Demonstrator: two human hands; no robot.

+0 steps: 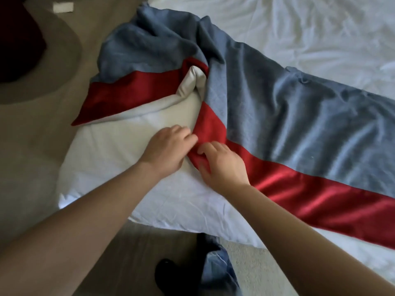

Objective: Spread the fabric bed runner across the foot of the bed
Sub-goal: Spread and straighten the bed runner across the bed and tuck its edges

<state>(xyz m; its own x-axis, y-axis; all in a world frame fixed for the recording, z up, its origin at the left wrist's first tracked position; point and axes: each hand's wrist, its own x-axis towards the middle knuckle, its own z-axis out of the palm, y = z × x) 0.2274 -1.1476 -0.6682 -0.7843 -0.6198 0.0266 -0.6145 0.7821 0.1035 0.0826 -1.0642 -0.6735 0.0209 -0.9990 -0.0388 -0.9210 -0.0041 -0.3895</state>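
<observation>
The bed runner (pixel 288 116) is blue-grey with a shiny red band along its near edge and a pale lining. It lies across the white bed (pixel 111 167), flat on the right, bunched and twisted over the bed's left corner, with lining showing in a fold. My left hand (pixel 168 150) and my right hand (pixel 222 165) meet at the red band's edge near the corner. The fingers of both hands pinch the red fabric.
Beige carpet (pixel 38 159) lies left of and below the bed's corner. A dark red round object (pixel 19 45) sits at the far left on a darker oval patch. My jeans and a dark shoe (pixel 168 274) show below the bed's edge.
</observation>
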